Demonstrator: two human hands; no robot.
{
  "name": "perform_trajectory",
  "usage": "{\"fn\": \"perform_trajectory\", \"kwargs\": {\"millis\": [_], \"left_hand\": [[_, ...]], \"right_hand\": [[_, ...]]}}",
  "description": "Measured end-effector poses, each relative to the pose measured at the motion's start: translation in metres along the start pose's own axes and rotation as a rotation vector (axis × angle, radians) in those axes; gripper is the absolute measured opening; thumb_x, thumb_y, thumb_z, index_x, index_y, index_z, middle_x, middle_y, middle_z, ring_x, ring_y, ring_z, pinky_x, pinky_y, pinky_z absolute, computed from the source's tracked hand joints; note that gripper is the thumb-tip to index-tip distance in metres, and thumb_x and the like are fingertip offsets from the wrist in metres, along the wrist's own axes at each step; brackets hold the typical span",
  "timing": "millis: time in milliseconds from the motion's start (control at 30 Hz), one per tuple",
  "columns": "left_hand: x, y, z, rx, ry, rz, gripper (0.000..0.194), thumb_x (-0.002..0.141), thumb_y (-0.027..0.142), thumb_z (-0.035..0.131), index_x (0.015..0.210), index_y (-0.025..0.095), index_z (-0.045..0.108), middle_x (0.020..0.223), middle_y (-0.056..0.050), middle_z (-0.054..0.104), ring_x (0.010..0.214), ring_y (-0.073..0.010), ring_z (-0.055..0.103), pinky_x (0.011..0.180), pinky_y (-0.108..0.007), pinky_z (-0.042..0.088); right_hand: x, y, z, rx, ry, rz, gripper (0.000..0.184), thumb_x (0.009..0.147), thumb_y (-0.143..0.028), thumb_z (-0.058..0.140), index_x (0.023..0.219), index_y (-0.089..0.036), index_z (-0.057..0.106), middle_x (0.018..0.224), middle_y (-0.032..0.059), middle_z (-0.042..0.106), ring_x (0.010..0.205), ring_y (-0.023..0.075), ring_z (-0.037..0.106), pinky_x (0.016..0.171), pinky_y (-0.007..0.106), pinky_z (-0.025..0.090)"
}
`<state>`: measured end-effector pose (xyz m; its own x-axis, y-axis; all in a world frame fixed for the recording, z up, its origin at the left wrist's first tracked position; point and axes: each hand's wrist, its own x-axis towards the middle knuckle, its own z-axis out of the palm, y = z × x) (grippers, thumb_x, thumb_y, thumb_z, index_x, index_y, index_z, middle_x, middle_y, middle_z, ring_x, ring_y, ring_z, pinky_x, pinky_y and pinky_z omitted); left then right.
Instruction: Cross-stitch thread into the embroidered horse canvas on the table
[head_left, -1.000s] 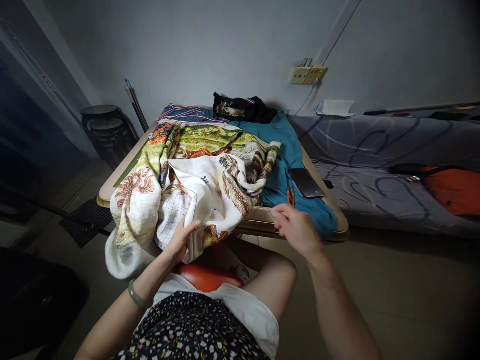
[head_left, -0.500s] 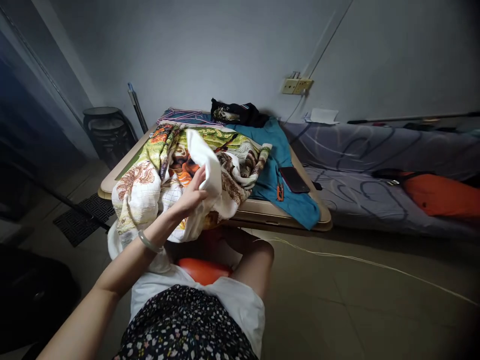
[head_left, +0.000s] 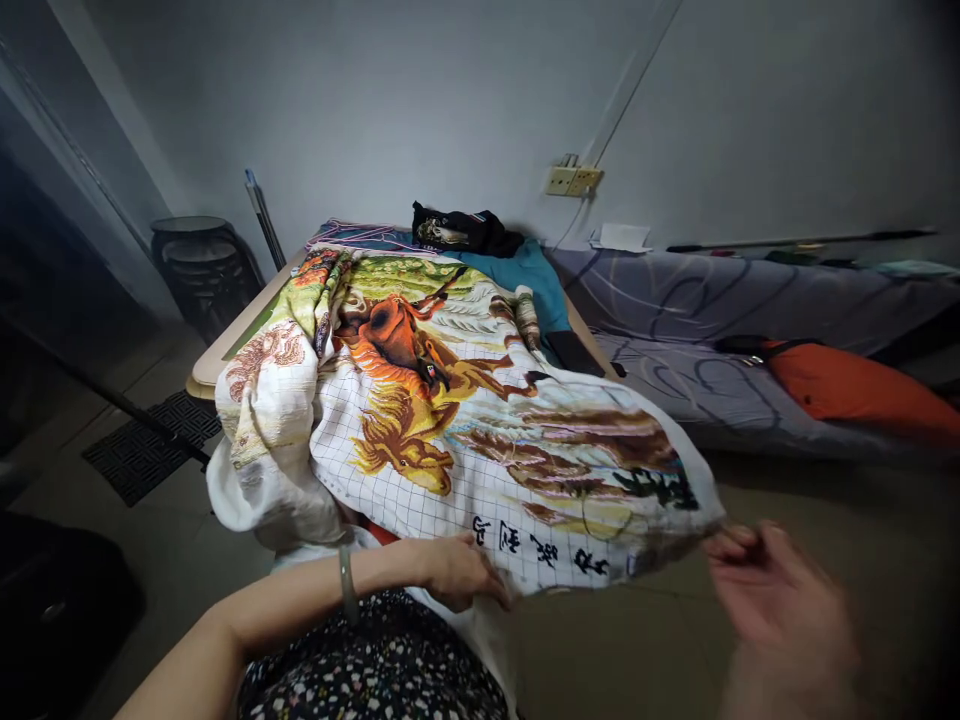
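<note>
A large white cross-stitch cloth (head_left: 480, 440) with a printed grid, stitched horses and dark written characters lies over the table and hangs past its front edge. My right hand (head_left: 784, 595), slightly blurred, pinches the cloth's corner at the lower right and holds it out beyond the table. At the near edge, above my lap, my left hand (head_left: 465, 572) is closed on the same cloth, its fingertips partly hidden. On the left side the fabric bunches in thick folds. Under its right part, a dark phone (head_left: 571, 352) is mostly covered.
The table (head_left: 217, 365) stands against the wall. At its back are a black cloth bundle (head_left: 469, 230), pink hangers (head_left: 360, 235) and a teal cloth (head_left: 551, 290). A grey sofa (head_left: 660, 385) with an orange bag (head_left: 855, 395) is on the right. Stacked stools (head_left: 199, 270) stand left.
The bunched cloth has been spread out to the right, uncovering the horses and covering the orange-handled tool. My right hand has come into view holding a corner; my left hand has moved nearer my lap.
</note>
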<state>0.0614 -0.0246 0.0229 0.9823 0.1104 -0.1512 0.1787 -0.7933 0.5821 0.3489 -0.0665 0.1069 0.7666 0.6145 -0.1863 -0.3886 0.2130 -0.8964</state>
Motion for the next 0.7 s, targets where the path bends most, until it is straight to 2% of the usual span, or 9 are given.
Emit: {"fn": "perform_trajectory", "kwargs": {"millis": [67,100,200,333,400,467,600,633,700], "left_hand": [[-0.017,-0.005,0.005,-0.118,0.016,0.063,0.052,0.068,0.012,0.053,0.119,0.019,0.057,0.121,-0.009,0.062,0.109,-0.0245,0.057,0.092,-0.037,0.041],[-0.027,-0.007,0.002,-0.19,0.062,0.066,0.053,0.069,0.012,0.053,0.121,0.019,0.055,0.12,-0.009,0.061,0.108,-0.0235,0.057,0.091,-0.034,0.042],[-0.057,-0.009,-0.018,-0.347,0.221,-0.017,0.05,0.072,0.014,0.055,0.121,0.023,0.056,0.117,-0.008,0.063,0.103,-0.0212,0.059,0.087,-0.029,0.044],[-0.073,-0.018,-0.05,-0.373,0.585,-0.17,0.034,0.083,0.019,0.046,0.112,0.024,0.062,0.106,-0.008,0.066,0.097,-0.0202,0.06,0.084,-0.029,0.044],[-0.063,-0.029,-0.062,-0.229,0.714,-0.24,0.029,0.084,0.022,0.046,0.107,0.024,0.064,0.113,-0.01,0.062,0.103,-0.0218,0.057,0.088,-0.033,0.042],[-0.043,-0.045,-0.074,0.025,0.769,-0.323,0.029,0.083,0.024,0.049,0.109,0.025,0.063,0.125,-0.01,0.055,0.111,-0.0257,0.05,0.093,-0.04,0.037],[-0.001,-0.083,-0.098,0.439,0.742,-0.455,0.043,0.079,0.023,0.056,0.122,0.025,0.052,0.137,-0.014,0.041,0.122,-0.0329,0.035,0.094,-0.051,0.03],[0.006,-0.092,-0.103,0.494,0.724,-0.474,0.044,0.079,0.022,0.057,0.123,0.024,0.051,0.137,-0.015,0.041,0.121,-0.0337,0.036,0.092,-0.051,0.031],[0.013,-0.106,-0.109,0.54,0.66,-0.468,0.033,0.081,0.023,0.053,0.113,0.02,0.056,0.123,-0.017,0.051,0.112,-0.0318,0.043,0.088,-0.047,0.035]], "right_hand": [[-0.001,0.017,0.006,0.015,-0.031,0.048,0.024,0.046,-0.018,0.076,0.057,-0.018,0.055,0.062,0.001,0.042,0.054,0.0095,0.039,0.043,0.027,0.029],[-0.002,0.025,0.008,0.012,-0.044,0.067,0.024,0.046,-0.019,0.076,0.059,-0.017,0.056,0.061,0.001,0.044,0.054,0.0097,0.04,0.043,0.026,0.031],[-0.003,0.045,0.008,0.01,-0.076,0.102,0.027,0.048,-0.02,0.078,0.065,-0.016,0.058,0.06,0.0001,0.049,0.054,0.0095,0.044,0.045,0.023,0.036],[-0.003,0.066,0.0,0.04,-0.108,0.176,0.033,0.047,-0.023,0.079,0.07,-0.015,0.057,0.059,-0.0029,0.051,0.051,0.0066,0.045,0.045,0.018,0.037],[-0.002,0.072,-0.006,0.048,-0.105,0.214,0.034,0.047,-0.023,0.08,0.071,-0.015,0.057,0.058,-0.0038,0.051,0.05,0.0059,0.044,0.044,0.017,0.037],[-0.002,0.074,-0.013,0.057,-0.103,0.225,0.033,0.048,-0.023,0.079,0.072,-0.015,0.056,0.057,-0.0042,0.051,0.048,0.0056,0.044,0.043,0.017,0.037],[0.0,0.07,-0.031,0.082,-0.079,0.204,0.033,0.05,-0.023,0.079,0.073,-0.015,0.056,0.058,-0.0045,0.051,0.048,0.0053,0.044,0.043,0.017,0.038],[0.001,0.069,-0.036,0.089,-0.064,0.2,0.033,0.05,-0.023,0.078,0.073,-0.015,0.056,0.058,-0.0046,0.051,0.048,0.0053,0.045,0.043,0.017,0.038],[0.004,0.068,-0.048,0.096,-0.033,0.196,0.033,0.051,-0.024,0.078,0.073,-0.015,0.055,0.059,-0.0047,0.051,0.048,0.0053,0.045,0.043,0.017,0.038]]}}
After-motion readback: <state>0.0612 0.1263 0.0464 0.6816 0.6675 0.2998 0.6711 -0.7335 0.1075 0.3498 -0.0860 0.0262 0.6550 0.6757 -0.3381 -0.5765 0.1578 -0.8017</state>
